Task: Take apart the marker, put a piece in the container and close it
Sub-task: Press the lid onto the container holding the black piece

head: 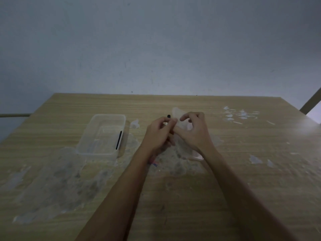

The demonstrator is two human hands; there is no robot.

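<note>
My left hand (156,134) grips a marker at the middle of the table; only its black end (168,116) sticks up above the fingers. My right hand (192,131) meets it from the right, thumb and forefinger pinched at the marker's pale body. A translucent lid (178,113) shows behind and under my right hand; whether it rests on the table I cannot tell. The clear rectangular container (94,150) stands open to the left of my hands. A black marker piece (119,140) lies inside it along its right wall.
The wooden table (243,171) is streaked with pale dried residue, most at the front left (57,176) and in flakes at the back right (238,115). A small pink and blue scrap (153,162) lies under my left wrist. A grey wall rises behind the far edge.
</note>
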